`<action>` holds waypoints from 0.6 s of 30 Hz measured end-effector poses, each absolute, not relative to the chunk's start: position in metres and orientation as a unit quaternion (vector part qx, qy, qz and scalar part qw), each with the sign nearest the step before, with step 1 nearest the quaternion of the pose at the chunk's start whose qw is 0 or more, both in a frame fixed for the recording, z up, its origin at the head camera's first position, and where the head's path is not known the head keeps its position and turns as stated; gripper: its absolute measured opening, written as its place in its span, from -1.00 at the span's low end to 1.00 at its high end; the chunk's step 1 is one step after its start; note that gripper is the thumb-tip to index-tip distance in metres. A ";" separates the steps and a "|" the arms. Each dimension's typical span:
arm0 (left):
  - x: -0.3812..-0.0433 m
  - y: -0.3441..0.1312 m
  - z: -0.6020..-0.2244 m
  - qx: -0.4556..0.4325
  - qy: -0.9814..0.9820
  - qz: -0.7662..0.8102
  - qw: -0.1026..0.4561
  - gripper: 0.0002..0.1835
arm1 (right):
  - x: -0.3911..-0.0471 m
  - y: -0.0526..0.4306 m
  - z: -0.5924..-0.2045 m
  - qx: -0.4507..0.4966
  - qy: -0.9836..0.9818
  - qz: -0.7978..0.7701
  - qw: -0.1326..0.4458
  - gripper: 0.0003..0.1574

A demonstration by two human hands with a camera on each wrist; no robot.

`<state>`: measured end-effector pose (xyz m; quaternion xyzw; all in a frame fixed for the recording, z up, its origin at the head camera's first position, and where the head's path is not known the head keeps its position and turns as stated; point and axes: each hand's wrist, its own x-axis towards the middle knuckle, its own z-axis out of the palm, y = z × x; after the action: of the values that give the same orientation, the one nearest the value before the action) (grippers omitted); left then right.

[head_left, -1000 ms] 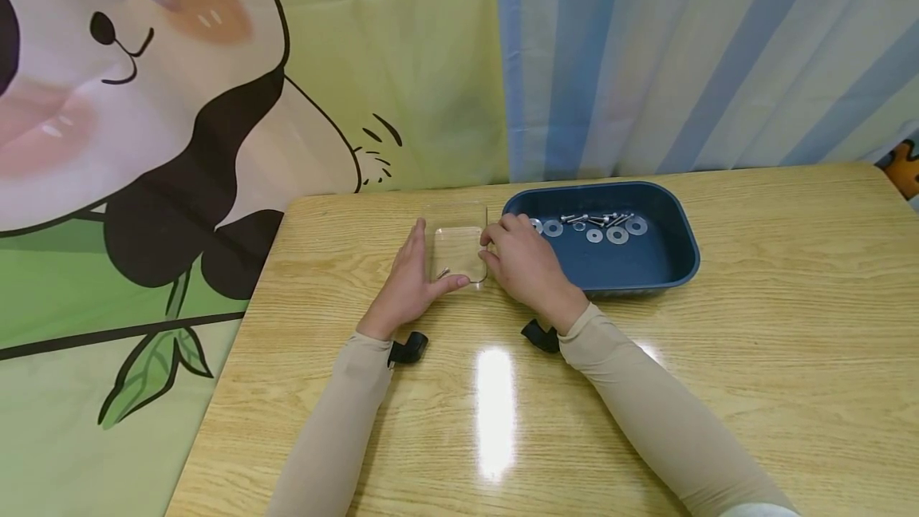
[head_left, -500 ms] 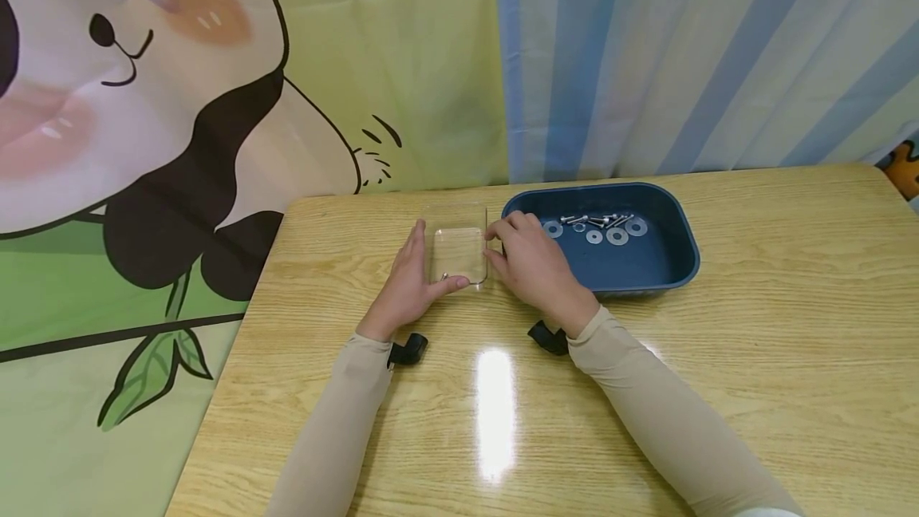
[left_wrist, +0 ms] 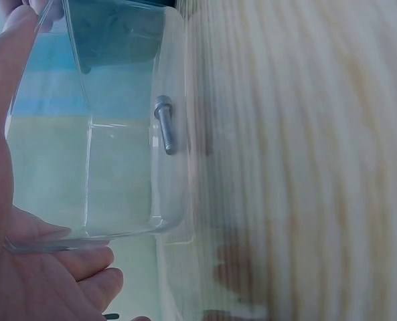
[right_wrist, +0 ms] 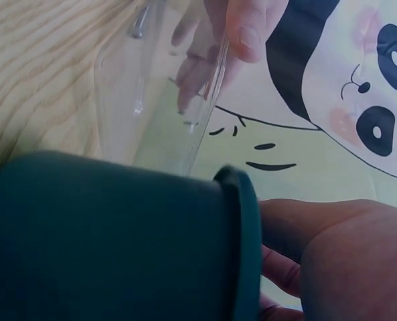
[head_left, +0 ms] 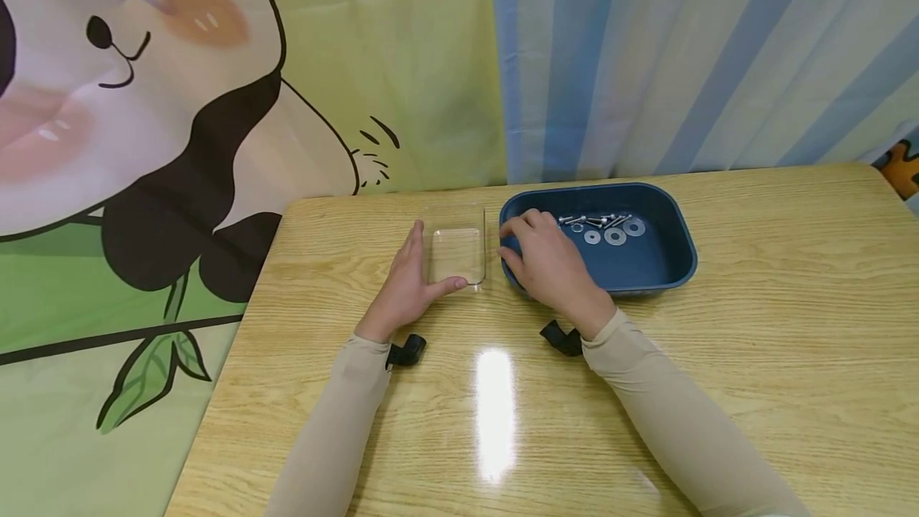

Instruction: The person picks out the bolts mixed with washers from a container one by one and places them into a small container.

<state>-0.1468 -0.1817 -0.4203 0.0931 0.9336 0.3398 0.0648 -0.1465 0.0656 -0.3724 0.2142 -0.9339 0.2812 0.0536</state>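
My left hand [head_left: 409, 287] holds a clear box [head_left: 459, 252] at its near left corner, thumb along the near wall and fingers along the left side. Inside the box lies a socket-head bolt [left_wrist: 165, 125], seen in the left wrist view; in the head view the thumb hides it. Over the left end of a dark blue tub [head_left: 642, 266] hovers my right hand [head_left: 551, 266], its fingers loosely bent and thumb apart, with nothing seen between the tips. Several bolts [head_left: 596, 222] and washers [head_left: 615, 236] lie in the tub, some hidden under that hand.
Both containers stand on a wooden table [head_left: 445, 421], the tub just right of the box with a narrow gap between. Behind the table hangs a printed curtain [head_left: 431, 62]. A black wrist mount [head_left: 407, 349] sticks out beside the left wrist.
My right hand has moved right, from the box's right edge to over the tub's left end, covering the washers there. The left hand stays on the box.
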 end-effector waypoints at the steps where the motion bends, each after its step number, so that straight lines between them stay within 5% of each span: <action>1: -0.147 -0.182 -0.420 0.094 0.934 0.339 0.064 0.34 | -0.146 0.067 -0.372 0.213 -0.934 0.282 0.054 -0.70; 18: -0.147 -0.183 -0.421 0.097 0.934 0.338 0.062 0.34 | -0.152 0.098 -0.369 0.182 -0.936 0.295 0.053 -0.67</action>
<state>-0.1473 -0.1828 -0.4210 0.0968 0.9340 0.3383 0.0618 -0.1520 0.0978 -0.3690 0.1824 -0.9363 0.2953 0.0535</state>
